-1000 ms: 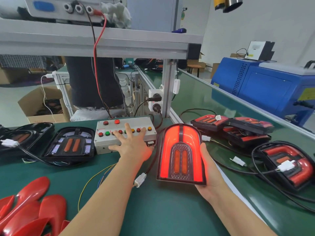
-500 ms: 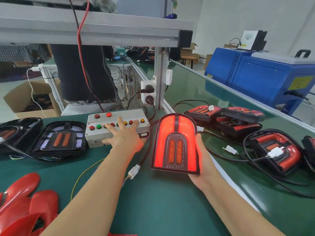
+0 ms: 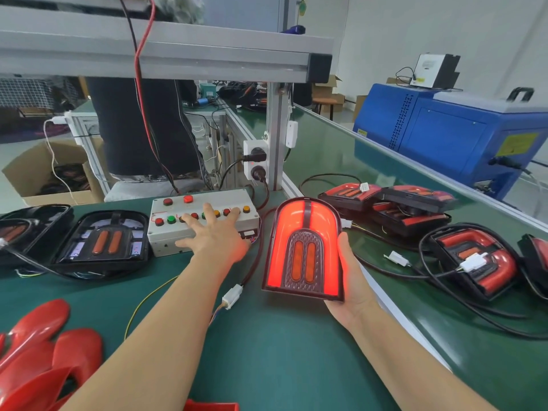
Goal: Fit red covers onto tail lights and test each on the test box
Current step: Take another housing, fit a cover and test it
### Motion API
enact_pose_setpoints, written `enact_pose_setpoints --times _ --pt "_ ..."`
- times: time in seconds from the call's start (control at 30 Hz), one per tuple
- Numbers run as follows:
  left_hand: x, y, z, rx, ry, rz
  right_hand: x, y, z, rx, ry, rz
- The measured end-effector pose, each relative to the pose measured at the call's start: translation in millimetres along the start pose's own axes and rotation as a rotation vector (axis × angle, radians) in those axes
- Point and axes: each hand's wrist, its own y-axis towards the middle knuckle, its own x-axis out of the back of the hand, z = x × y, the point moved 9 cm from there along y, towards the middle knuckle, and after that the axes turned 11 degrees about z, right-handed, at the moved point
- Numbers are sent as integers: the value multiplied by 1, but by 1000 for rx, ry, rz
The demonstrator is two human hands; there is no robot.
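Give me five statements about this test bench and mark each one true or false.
1. The tail light in the right hand glows red. True.
2. The left hand rests spread on the test box. True.
3. The loose red covers lie at the right end of the bench. False: they lie at the near left.
4. The tail light left of the test box, the uncovered tail light, already wears a red cover. False: its inner parts are exposed.
5. The blue machine stands on the green bench. False: it stands beyond the bench's right edge.
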Motion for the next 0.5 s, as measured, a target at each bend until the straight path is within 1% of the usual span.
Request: enact_pose_setpoints --times 0.3,0.5 --pt "4 2 2 11 38 16 0 -2 -1 10 -18 -1" --pt "17 3 -6 -66 223 -114 -2 -2 1 3 -35 11"
